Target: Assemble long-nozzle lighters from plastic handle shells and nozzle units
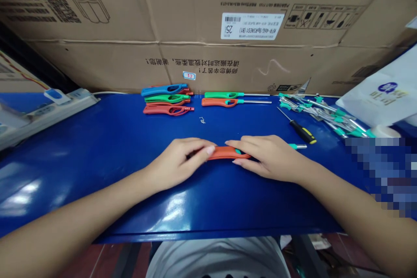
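Note:
An orange long-necked lighter (224,153) lies lengthwise between my hands, low over the blue table (208,208). My left hand (180,160) pinches its handle end between thumb and fingers. Around the trigger end wraps my right hand (270,156), its fingers and thumb closed on the body. Beyond that hand a teal collar and a short length of metal tube (298,146) stick out; the part between is hidden under the hand. Just behind lie a green lighter (221,94) and another orange lighter (220,102), both with metal tubes.
Blue, green and red lighter handles (167,109) are stacked at back left. A black-and-yellow screwdriver (302,131) and a heap of metal tubes with teal parts (329,115) lie at right. A cardboard box (189,17) walls the back; a power strip (48,110) stands left.

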A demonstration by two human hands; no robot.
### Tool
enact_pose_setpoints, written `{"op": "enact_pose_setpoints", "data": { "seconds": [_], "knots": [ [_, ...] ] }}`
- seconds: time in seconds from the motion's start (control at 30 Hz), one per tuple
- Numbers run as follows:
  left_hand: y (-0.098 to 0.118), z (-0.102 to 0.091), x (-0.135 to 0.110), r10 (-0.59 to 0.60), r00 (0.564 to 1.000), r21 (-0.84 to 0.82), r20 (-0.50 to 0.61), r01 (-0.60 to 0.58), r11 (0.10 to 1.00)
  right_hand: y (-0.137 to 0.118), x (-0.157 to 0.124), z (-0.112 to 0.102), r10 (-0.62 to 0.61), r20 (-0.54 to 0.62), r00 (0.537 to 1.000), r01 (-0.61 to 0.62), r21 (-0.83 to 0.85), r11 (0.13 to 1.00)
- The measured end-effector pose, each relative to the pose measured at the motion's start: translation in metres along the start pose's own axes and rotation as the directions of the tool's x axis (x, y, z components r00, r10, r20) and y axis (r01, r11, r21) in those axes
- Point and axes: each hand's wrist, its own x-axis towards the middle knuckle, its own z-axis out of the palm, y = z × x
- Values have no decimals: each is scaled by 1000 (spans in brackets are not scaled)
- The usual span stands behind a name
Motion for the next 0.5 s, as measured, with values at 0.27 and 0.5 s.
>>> {"op": "enact_pose_setpoints", "data": {
  "seconds": [0.27,0.5],
  "knots": [
    [-3,3,-11,349,919,486,184,-394,780,-11,-1,0,-88,-6,996,88,62,994],
    [-3,5,-14,400,890,468,216,-455,758,-18,-3,3,-166,30,986,162,112,980]
  ]
}}
